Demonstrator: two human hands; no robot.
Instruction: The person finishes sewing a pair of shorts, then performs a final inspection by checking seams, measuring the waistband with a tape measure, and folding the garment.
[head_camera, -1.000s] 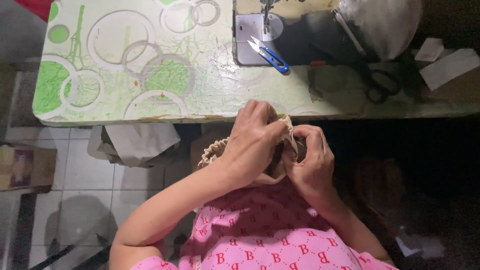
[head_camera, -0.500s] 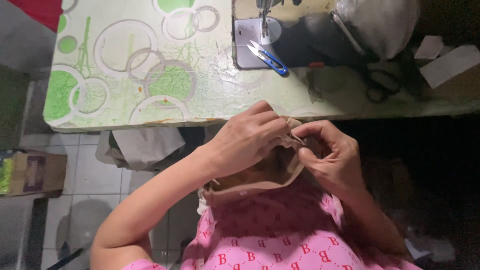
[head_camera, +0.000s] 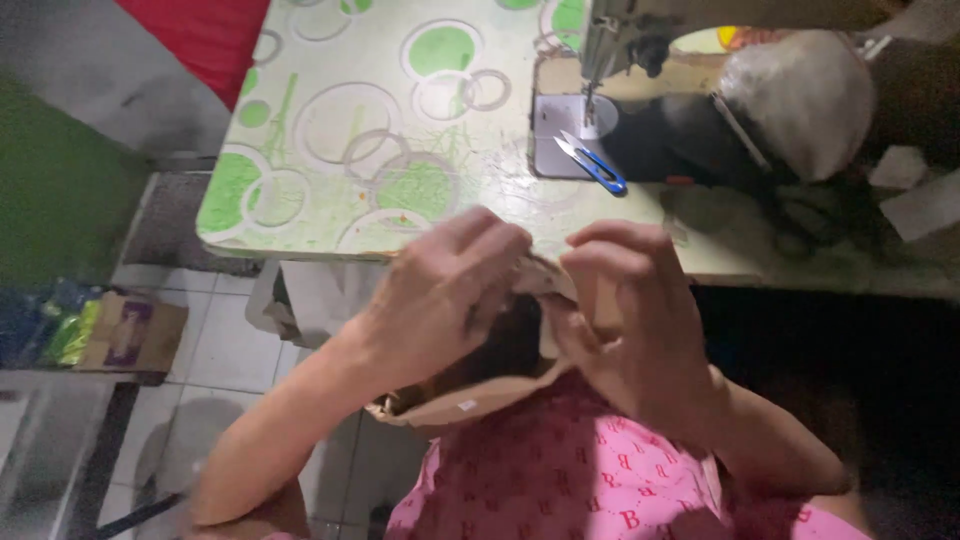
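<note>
Both hands are gripping a beige fabric piece (head_camera: 470, 400): the left hand (head_camera: 445, 295) is closing over its top edge, the right hand (head_camera: 625, 320) is pinching just beside, hiding the fabric's middle between them.

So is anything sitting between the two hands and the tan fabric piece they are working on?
Nothing visible does. The left hand and right hand both already grip the tan fabric piece at its top edge, below the green-circled table. The blue thread snips lie apart, by the sewing machine.
</note>
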